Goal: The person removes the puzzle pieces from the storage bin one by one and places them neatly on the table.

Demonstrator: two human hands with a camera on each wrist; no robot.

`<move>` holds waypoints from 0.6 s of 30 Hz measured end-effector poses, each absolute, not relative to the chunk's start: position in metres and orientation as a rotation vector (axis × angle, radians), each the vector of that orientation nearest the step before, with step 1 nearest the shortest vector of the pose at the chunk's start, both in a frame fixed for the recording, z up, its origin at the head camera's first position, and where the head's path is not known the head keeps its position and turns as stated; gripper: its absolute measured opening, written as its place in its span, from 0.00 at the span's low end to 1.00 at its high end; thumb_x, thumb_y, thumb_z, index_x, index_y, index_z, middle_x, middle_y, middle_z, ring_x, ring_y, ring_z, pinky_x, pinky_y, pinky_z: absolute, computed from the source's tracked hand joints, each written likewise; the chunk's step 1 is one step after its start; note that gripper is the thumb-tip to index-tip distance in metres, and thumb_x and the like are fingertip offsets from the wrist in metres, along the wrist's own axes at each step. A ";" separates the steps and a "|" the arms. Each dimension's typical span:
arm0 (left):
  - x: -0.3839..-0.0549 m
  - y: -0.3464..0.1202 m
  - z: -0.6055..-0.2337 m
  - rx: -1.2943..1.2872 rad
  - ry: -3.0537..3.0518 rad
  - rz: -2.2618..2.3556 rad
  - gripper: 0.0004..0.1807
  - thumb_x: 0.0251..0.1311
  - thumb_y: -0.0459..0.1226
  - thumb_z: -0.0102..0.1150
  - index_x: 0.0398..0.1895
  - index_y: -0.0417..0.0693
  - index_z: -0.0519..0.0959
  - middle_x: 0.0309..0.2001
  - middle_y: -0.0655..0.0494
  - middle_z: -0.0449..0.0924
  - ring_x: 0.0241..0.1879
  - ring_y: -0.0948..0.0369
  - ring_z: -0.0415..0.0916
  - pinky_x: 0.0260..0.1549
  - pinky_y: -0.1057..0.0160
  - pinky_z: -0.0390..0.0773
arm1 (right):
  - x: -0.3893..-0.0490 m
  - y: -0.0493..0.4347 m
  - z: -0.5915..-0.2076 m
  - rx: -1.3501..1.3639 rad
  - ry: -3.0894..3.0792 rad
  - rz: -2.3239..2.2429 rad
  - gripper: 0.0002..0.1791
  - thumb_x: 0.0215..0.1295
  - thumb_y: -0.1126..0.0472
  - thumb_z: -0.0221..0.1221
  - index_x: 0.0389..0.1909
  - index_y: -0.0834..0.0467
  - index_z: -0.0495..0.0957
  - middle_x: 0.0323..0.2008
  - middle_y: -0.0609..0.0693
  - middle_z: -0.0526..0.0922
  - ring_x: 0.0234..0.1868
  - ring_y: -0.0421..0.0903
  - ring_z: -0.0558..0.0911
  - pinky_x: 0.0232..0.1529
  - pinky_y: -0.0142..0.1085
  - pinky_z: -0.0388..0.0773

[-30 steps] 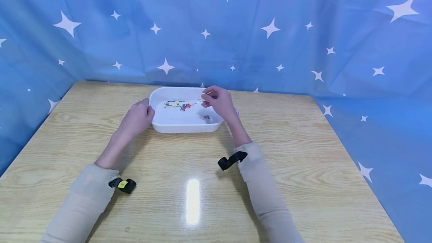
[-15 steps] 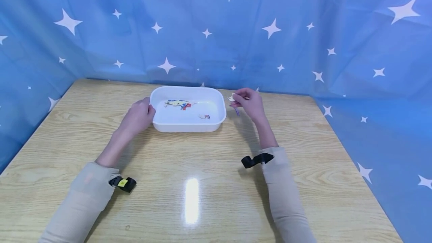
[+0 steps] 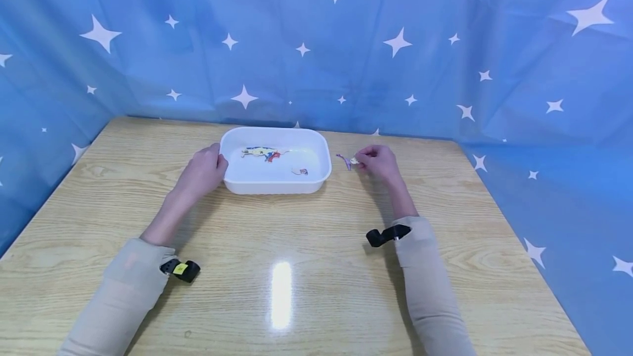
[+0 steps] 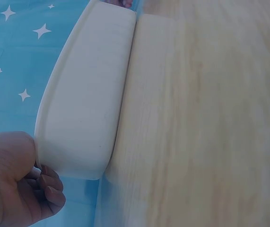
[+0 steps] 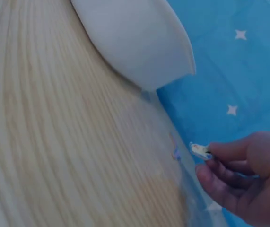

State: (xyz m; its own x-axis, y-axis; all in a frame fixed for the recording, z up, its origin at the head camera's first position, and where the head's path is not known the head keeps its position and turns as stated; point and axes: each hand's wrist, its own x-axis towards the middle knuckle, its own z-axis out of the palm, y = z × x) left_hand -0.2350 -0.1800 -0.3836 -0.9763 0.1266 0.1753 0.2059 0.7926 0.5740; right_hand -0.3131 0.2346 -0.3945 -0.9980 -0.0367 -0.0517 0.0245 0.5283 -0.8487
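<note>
A white oval tub stands on the wooden table at the back middle. Inside lie a colourful yellow, blue and red piece and a smaller piece. My left hand holds the tub's left rim, thumb on the rim, fingers curled below. My right hand is right of the tub, low over the table, pinching a small pale piece. A small purple piece lies on the table just left of it.
The wooden table is ringed by a blue star-printed cloth at the back and both sides. A light glare shows near the front. Black wrist straps sit on both sleeves.
My right hand left the tub with the small pale piece, moved right past the rim and came down by the purple piece. The left hand stayed on the tub.
</note>
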 end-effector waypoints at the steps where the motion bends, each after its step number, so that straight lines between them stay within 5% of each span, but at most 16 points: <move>1: -0.235 -0.180 -0.384 -0.264 -2.854 -0.934 0.11 0.72 0.31 0.39 0.38 0.31 0.70 0.29 0.43 0.67 0.28 0.50 0.67 0.24 0.56 0.70 | -0.313 0.237 -0.396 0.002 2.686 -1.490 0.16 0.73 0.62 0.58 0.51 0.72 0.79 0.44 0.65 0.82 0.37 0.50 0.84 0.39 0.35 0.83; 11: -0.236 -0.181 -0.384 -0.262 -2.852 -0.922 0.11 0.72 0.31 0.38 0.37 0.31 0.70 0.28 0.44 0.67 0.27 0.50 0.67 0.24 0.56 0.70 | -0.313 0.249 -0.403 0.120 2.705 -1.437 0.14 0.71 0.63 0.60 0.47 0.72 0.80 0.29 0.54 0.83 0.26 0.38 0.81 0.29 0.29 0.80; 18: -0.236 -0.181 -0.384 -0.268 -2.862 -0.925 0.10 0.72 0.31 0.38 0.36 0.32 0.69 0.28 0.44 0.66 0.27 0.50 0.67 0.23 0.56 0.69 | -0.313 0.250 -0.404 0.174 2.736 -1.355 0.14 0.70 0.63 0.61 0.48 0.71 0.80 0.31 0.54 0.82 0.26 0.39 0.80 0.29 0.29 0.80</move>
State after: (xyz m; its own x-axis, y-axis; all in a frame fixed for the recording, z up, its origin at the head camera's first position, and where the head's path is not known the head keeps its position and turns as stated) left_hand -0.2360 -0.1814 -0.3843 -0.9769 0.1304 0.1694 0.2049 0.7974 0.5676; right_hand -0.3130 0.2499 -0.4037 -0.9901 0.0643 -0.1252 0.1385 0.6014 -0.7868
